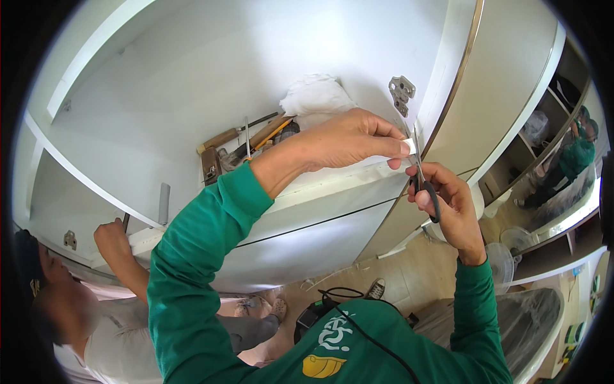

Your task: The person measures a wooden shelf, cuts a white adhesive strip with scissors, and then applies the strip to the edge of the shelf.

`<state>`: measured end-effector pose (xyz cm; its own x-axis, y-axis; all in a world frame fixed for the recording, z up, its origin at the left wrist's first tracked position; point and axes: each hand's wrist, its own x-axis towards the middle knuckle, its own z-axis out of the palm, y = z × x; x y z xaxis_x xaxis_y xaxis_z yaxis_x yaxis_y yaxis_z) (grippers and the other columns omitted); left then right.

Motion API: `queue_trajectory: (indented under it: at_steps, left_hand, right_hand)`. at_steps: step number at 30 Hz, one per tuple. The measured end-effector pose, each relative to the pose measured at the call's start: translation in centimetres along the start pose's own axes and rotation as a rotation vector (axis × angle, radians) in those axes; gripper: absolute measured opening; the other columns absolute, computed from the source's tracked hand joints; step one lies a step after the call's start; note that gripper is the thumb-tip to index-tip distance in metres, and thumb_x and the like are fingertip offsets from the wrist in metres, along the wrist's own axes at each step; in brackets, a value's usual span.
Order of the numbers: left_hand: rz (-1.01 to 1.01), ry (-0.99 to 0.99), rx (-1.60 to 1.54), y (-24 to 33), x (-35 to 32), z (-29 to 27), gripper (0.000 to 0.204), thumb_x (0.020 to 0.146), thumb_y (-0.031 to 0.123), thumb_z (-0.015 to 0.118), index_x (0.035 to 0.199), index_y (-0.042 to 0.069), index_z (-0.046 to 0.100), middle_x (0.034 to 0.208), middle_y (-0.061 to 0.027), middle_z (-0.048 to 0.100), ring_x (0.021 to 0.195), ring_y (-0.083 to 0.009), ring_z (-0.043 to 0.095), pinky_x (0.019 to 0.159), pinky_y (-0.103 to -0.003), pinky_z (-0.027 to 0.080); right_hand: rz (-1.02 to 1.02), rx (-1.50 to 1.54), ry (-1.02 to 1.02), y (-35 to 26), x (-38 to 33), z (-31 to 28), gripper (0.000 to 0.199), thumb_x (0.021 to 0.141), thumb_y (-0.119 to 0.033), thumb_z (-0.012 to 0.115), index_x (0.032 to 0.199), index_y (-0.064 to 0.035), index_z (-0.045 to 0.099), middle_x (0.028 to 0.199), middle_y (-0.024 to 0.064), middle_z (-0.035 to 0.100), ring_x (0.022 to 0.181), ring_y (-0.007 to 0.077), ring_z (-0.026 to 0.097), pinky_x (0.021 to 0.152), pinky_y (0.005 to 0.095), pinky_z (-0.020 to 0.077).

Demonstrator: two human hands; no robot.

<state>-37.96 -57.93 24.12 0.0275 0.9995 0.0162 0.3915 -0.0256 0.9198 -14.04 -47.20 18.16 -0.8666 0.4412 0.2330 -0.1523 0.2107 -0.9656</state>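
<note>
Pinched between the thumb and fingers of my left hand (345, 141) is a small white piece (410, 146); its material is too small to make out. My right hand (455, 203) grips a pair of scissors (433, 200) by the dark handles, fingers closed around them. The metal blades point up and away, right beside the white piece at my left fingertips. Whether the blades touch it I cannot tell. Both hands are raised over the front edge of a white cabinet (332, 187), near its right side.
Inside the cabinet lie a crumpled white bundle (316, 97), a wooden-handled tool (220, 139) and a yellow pencil (281, 132). A metal hinge (401, 94) is fixed to the right wall. At left, a co-worker's hand (117, 242) rests by the frame. A fan (501, 264) stands lower right.
</note>
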Motion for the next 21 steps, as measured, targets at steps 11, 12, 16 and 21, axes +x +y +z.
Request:
queue_trajectory:
  at_steps: [11,12,16,21]
  left_hand:
    - [-0.028,-0.013,0.035,0.2,0.1,0.0,0.035,0.103,0.04,0.07,0.11,0.008,0.08,0.093,0.0013,0.075,0.103,-0.01,0.064,0.109,-0.033,0.042]
    - [-0.033,-0.007,0.033,0.3,0.1,0.0,0.035,0.103,0.04,0.07,0.111,0.008,0.08,0.093,0.0012,0.075,0.103,-0.0098,0.064,0.108,-0.032,0.042]
    - [-0.032,-0.016,0.025,-0.1,0.2,-0.2,0.037,0.103,0.04,0.07,0.116,0.006,0.08,0.094,0.0006,0.075,0.103,-0.01,0.065,0.108,-0.032,0.043]
    - [-0.017,-0.025,0.032,-0.3,0.1,-0.3,0.038,0.103,0.038,0.071,0.12,0.006,0.079,0.096,-0.0003,0.076,0.102,-0.01,0.066,0.107,-0.032,0.044]
  right_hand:
    - [-0.067,-0.08,0.013,0.4,-0.1,0.0,0.035,0.095,-0.012,0.077,0.127,-0.0013,0.067,0.093,-0.001,0.066,0.084,0.0071,0.06,0.072,0.0238,0.0461]
    - [-0.071,-0.081,0.017,0.5,-0.1,0.0,0.035,0.095,-0.012,0.077,0.126,-0.0011,0.067,0.092,-0.0007,0.066,0.083,0.0074,0.06,0.073,0.0241,0.0461]
    - [-0.084,-0.089,0.017,1.0,-0.2,0.0,0.034,0.095,-0.012,0.077,0.126,0.0002,0.066,0.091,0.0003,0.066,0.081,0.0077,0.06,0.072,0.0249,0.0471]
    - [-0.07,-0.07,0.026,0.8,-0.3,0.3,0.035,0.096,-0.01,0.076,0.127,0.001,0.065,0.092,0.0012,0.067,0.08,0.0081,0.059,0.073,0.0253,0.0485]
